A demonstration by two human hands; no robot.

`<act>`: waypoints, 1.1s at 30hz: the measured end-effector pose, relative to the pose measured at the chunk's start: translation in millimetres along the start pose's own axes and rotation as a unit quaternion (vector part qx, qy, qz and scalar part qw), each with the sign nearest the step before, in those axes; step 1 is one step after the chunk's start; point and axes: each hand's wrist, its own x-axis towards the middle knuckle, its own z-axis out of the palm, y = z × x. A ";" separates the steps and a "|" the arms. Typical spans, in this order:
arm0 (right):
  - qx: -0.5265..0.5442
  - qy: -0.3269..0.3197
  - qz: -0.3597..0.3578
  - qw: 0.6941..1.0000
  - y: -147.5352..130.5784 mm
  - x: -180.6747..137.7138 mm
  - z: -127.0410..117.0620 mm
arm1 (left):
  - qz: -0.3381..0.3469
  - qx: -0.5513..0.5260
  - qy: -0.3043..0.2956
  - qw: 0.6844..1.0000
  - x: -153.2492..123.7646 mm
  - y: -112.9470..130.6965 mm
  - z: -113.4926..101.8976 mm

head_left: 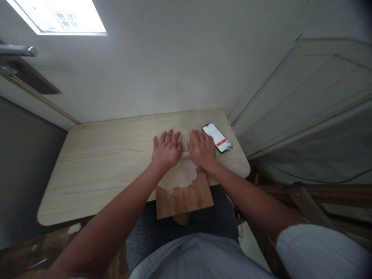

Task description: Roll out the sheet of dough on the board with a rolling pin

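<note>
A thin sheet of pale dough (pixel 179 174) with a wavy near edge lies over a brown wooden board (pixel 184 201). Between my hands shows a short length of a light rolling pin (pixel 185 155) resting on the dough; its ends are hidden under my palms. My left hand (pixel 166 149) lies palm down over the pin's left part, fingers stretched forward and spread. Over the right part, my right hand (pixel 202 148) is also palm down, its fingers extended and closer together. Neither hand wraps around the pin.
The board overhangs the near edge of a pale wood-grain table (pixel 95 162). A phone (pixel 215 137) with a lit screen lies just right of my right hand. Behind the table rises a white door (pixel 154 69), with a metal handle (pixel 17 50) at left.
</note>
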 end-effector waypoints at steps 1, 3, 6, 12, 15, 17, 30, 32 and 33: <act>-0.001 0.002 0.002 1.000 -0.9 -3.1 -1.0 | -0.002 0.003 0.002 1.000 -2.8 1.6 0.0; -0.004 0.008 0.003 1.000 -2.5 -9.2 -2.3 | -0.004 0.009 0.009 1.000 -7.9 4.6 0.0; -0.006 0.022 0.000 1.000 -3.7 -17.8 -2.7 | -0.004 0.017 0.018 1.000 -14.7 8.3 -0.2; -0.015 0.032 -0.011 0.999 -3.3 -31.9 -3.2 | -0.005 0.024 0.027 0.999 -27.1 15.0 -2.7; -0.013 0.027 -0.014 0.999 -2.7 -39.3 -5.0 | -0.002 0.022 0.033 0.999 -34.4 18.5 -4.0; -0.007 0.019 -0.019 1.000 -1.8 -46.5 -6.2 | 0.000 0.018 0.035 0.999 -41.0 21.1 -4.3; 0.023 0.019 -0.055 0.998 1.9 -122.6 -10.5 | 0.021 -0.020 0.034 0.999 -108.4 39.7 1.8; 0.023 0.017 -0.063 0.998 1.0 -134.3 -15.3 | 0.021 -0.025 0.036 0.999 -120.4 42.9 2.7; 0.023 0.015 -0.067 0.997 0.7 -140.5 -17.5 | 0.023 -0.028 0.036 0.999 -126.6 44.7 3.1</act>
